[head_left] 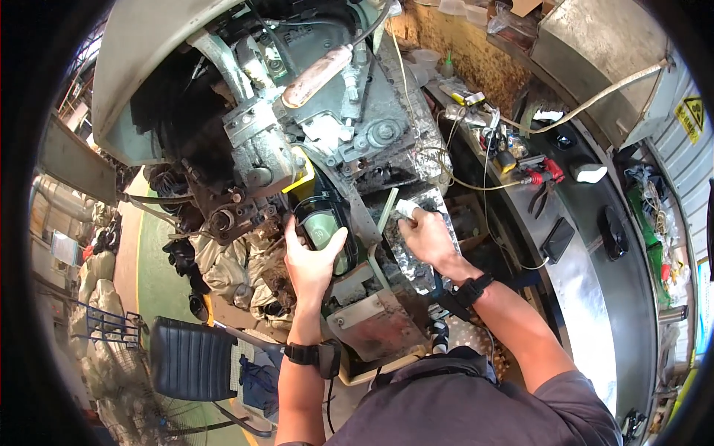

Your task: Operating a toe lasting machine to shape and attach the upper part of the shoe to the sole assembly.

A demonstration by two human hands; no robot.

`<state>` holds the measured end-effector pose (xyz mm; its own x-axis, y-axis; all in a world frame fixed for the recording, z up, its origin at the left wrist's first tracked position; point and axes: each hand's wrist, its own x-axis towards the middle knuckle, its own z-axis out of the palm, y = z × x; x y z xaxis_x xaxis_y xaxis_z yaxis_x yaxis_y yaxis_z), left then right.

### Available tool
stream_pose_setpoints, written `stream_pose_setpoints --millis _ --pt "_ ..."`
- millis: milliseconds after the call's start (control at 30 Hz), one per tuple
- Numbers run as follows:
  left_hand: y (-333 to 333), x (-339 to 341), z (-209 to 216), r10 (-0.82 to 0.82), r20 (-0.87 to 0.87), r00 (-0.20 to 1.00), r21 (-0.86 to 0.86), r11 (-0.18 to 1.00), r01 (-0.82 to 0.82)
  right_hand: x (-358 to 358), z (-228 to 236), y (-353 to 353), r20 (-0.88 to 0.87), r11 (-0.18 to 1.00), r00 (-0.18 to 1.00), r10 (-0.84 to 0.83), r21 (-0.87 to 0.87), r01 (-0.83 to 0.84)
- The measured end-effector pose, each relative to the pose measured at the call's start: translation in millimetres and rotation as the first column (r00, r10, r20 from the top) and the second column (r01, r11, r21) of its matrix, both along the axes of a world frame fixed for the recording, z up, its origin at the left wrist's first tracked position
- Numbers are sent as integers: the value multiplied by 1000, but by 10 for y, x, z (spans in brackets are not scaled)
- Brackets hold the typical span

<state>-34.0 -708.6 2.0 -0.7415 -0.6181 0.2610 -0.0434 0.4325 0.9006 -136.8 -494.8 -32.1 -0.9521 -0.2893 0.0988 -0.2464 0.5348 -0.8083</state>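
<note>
My left hand (309,264) is closed around the near end of a black shoe (341,264) with a pale green sole piece (320,227) facing up. The shoe sits in the machine (353,149), beside a yellow-edged part (301,175). Over the machine's stained metal ledge (420,279), my right hand (431,239) has its fingers curled around a small white piece (406,209), perhaps cloth or paper. Left of that hand, a pale green strip (387,210) stands at a slant. The fingertips of my right hand are partly hidden.
A wooden-handled tool (318,76) hangs above the machine's middle. On the right-hand bench are a red air tool (547,172), a phone-like black device (558,239), a black shoe (613,232) and a hose (483,187). A black chair (192,359) stands at lower left, near cloth sacks (223,264).
</note>
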Motion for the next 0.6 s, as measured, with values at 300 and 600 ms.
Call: stream_pose_setpoints --millis 300,600 --pt "28 68 124 -45 71 996 132 991 35 47 33 -21 21 996 996 -87 -2 87" --pt "-367 110 -79 -278 15 960 466 852 240 142 186 -296 152 982 984 91 -175 -64"
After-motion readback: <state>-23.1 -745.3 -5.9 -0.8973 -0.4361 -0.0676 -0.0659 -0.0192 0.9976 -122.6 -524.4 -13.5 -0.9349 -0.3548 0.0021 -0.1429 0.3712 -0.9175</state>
